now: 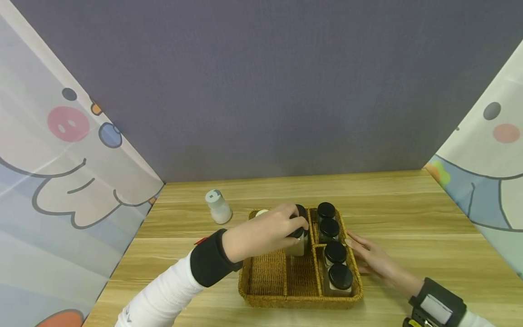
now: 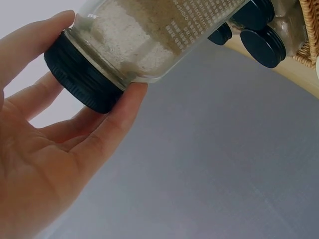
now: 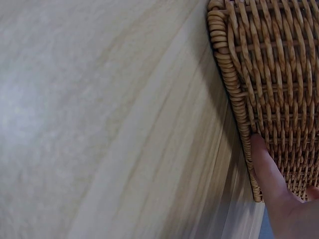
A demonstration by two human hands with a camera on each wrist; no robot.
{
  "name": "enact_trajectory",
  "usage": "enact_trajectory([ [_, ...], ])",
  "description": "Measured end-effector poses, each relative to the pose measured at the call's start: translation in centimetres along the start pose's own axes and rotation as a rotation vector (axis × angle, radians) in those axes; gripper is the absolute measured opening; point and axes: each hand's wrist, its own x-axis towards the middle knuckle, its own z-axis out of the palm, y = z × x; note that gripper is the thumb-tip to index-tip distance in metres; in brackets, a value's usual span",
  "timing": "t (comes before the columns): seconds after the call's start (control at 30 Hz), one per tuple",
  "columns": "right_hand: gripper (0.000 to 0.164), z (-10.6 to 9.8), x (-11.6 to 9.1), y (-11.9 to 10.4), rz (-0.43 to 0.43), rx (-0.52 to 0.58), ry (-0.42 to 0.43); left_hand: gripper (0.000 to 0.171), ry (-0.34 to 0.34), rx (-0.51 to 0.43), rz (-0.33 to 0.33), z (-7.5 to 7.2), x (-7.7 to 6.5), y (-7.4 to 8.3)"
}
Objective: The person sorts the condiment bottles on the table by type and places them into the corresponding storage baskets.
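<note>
My left hand (image 1: 267,229) is over the middle section of a wicker basket (image 1: 302,300). Its thumb and fingers pinch a clear jar (image 2: 144,37) around the black lid; pale granules and printed lettering show through the jar's side. In the head view this jar's body (image 1: 295,249) hangs below the fingers, partly covered by the hand. Against the basket's right outer wall rests my right hand (image 1: 373,259), and in the right wrist view an extended finger (image 3: 269,174) touches the weave.
Several black-lidded jars (image 1: 340,276) stand in the basket's right compartments. Another black lid (image 1: 301,210) and a pale lid (image 1: 262,212) show behind the left hand. A white shaker bottle (image 1: 218,208) stands on the wooden table (image 1: 388,204), left of the basket. A grey panel (image 1: 286,91) rises behind.
</note>
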Motion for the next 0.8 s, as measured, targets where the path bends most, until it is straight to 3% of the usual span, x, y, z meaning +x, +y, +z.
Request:
enact_trajectory([
  [0.37,0.066,0.0,0.0,0.0,0.001,0.000,-0.005,0.023,-0.102,-0.007,-0.039,0.8,0.2,0.6],
  [0.8,0.066,0.0,0.1,0.0,-0.001,0.002,-0.002,0.024,-0.109,-0.005,-0.021,2.2,-0.1,0.9],
])
